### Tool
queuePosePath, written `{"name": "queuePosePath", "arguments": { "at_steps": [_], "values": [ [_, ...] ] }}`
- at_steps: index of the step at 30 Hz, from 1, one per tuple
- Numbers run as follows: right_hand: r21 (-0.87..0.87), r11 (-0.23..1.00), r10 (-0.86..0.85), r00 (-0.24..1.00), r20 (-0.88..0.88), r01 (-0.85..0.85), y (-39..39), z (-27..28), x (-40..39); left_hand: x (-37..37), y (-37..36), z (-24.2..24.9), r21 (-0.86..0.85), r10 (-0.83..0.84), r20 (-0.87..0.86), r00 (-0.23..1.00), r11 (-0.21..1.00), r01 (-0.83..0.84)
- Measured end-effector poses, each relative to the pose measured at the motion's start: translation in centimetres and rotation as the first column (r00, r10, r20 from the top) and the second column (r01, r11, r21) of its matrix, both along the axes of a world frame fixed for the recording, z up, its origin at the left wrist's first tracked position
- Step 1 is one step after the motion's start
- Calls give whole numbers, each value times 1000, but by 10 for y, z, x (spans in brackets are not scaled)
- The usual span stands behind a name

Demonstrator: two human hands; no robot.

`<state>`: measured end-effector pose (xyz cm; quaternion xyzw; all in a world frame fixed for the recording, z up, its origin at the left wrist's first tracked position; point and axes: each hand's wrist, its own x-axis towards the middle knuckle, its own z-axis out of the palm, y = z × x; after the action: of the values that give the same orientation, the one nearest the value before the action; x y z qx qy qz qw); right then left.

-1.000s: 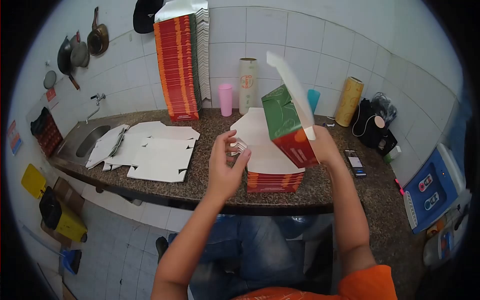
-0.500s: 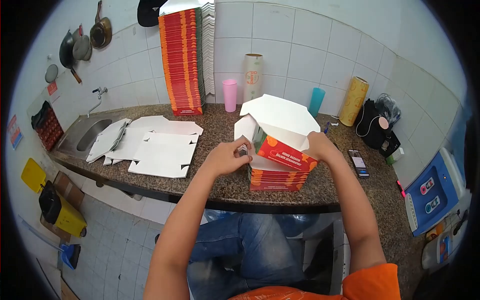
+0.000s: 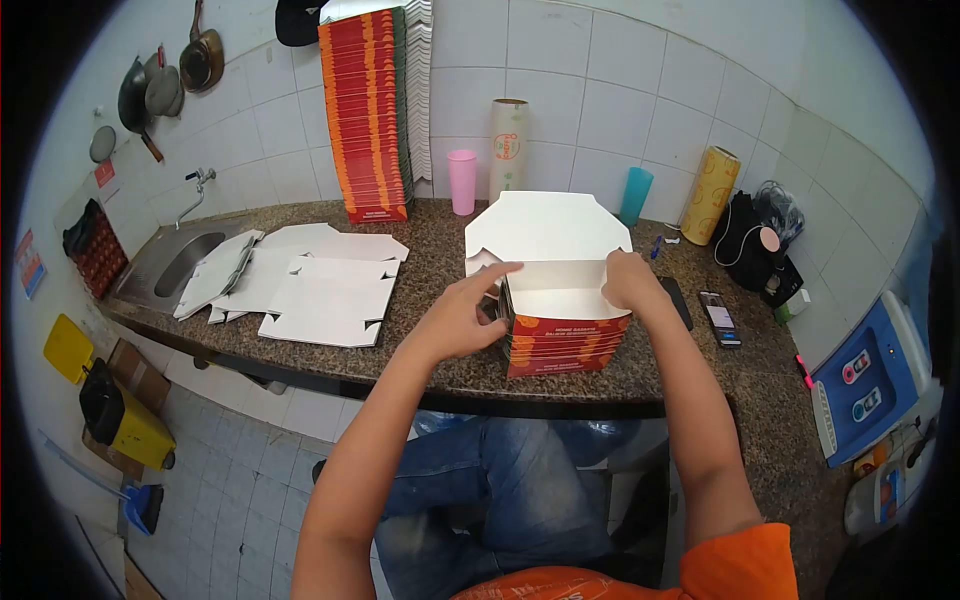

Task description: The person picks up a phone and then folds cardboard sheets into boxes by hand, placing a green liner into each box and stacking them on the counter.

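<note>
A red and orange cardboard box [image 3: 568, 328] with a white inside sits nested on a stack of similar boxes near the counter's front edge. Its white lid flap [image 3: 548, 225] stands up at the back. At the box's right wall, my right hand [image 3: 632, 282] is closed, with its fingertips hidden inside the rim. My left hand [image 3: 458, 312] is by the left wall, index finger stretched over the rim and thumb apart from it. Flat white cardboard blanks [image 3: 330, 290] lie to the left.
Against the wall leans a tall stack of red boxes [image 3: 365, 120]. A pink cup [image 3: 462, 182], a plastic wrap roll [image 3: 508, 150], a teal cup [image 3: 635, 195] and a yellow roll [image 3: 711, 195] stand along the back. On the right lies a phone [image 3: 720, 320]; a sink [image 3: 185, 265] is far left.
The top box was tilted above the stack; now it sits down level in it. My right hand has shifted slightly with it, and my left index finger has straightened over the rim.
</note>
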<state>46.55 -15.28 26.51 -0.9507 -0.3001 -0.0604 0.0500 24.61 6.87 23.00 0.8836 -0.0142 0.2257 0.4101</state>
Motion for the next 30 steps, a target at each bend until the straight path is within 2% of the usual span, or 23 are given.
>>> {"name": "queuePosePath", "arguments": {
  "at_steps": [2, 5, 7, 8, 10, 14, 15, 16, 17, 18, 19, 20, 21, 22, 23, 25, 26, 27, 29, 30],
  "values": [
    [1, 1000, 24, 1000, 3, -24, -1, 0, 2, 1, 0, -10, -31, -43, 24, 999, 999, 43],
    [-77, 993, 89, 996, -3, -89, 0, 3, 4, 6, 2, -32, 52, -1, 104, 995, 999, -4],
    [-77, 993, 91, 996, 1, -91, -1, 3, 3, 6, -2, -38, -219, 59, 57, 997, 975, -45],
    [-78, 992, 99, 995, 11, -98, -1, 2, 1, 7, -6, -38, -222, 58, 50, 997, 974, -45],
    [-58, 997, 57, 998, -8, -58, -4, -4, -14, 11, -15, -33, -110, 127, 148, 981, 988, -112],
    [-25, 999, -36, 999, -16, 35, -9, -3, -26, 8, -14, -20, -174, 153, 102, 983, 976, -134],
    [-18, 999, -30, 999, -22, 30, -11, -2, -28, 14, 5, -28, -152, 260, 115, 959, 958, -241],
    [77, 993, -88, 996, -15, 89, -12, 1, -31, 18, 27, -37, -130, 367, 131, 921, 927, -351],
    [171, 975, -141, 990, -16, 142, -13, 5, -33, 20, 50, -45, -28, 519, 156, 840, 853, -522],
    [306, 944, -132, 991, -3, 127, -18, 8, -35, 20, 74, -58, 231, 666, 253, 702, 663, -712],
    [438, 898, -90, 993, 73, 49, -25, 11, -39, 18, 96, -68, 437, 744, 391, 542, 369, -820],
    [554, 832, -60, 987, 151, -35, -30, 13, -46, 14, 113, -74, 443, 754, 392, 527, 347, -826],
    [557, 829, -41, 988, 146, -48, -33, 17, -58, 10, 126, -79, 506, 868, 234, 437, 276, -818],
    [657, 738, 57, 984, 167, -154, -37, 22, -72, 7, 138, -79, 571, 946, 77, 316, 217, -792],
    [743, 623, 144, 969, 199, -245, -42, 26, -86, 3, 151, -73, 575, 949, 81, 305, 205, -792],
    [716, 559, 318, 906, 281, -418, -49, 30, -118, 0, 177, -56, 538, 837, -323, 442, 546, -642],
    [705, 539, 440, 868, 231, -461, -51, 30, -132, -3, 184, -48, 522, 806, -365, 465, 591, -615],
    [697, 512, 555, 813, 178, -502, -52, 28, -145, -4, 197, -45, 528, 810, -366, 458, 586, -615],
    [727, 416, 753, 655, 62, -546, -48, 17, -169, -6, 219, -43, 436, 699, -473, 536, 715, -547],
    [710, 377, 819, 572, 44, -595, -43, 13, -179, -6, 224, -40, 328, 652, -543, 529, 745, -580]
  ]
}}
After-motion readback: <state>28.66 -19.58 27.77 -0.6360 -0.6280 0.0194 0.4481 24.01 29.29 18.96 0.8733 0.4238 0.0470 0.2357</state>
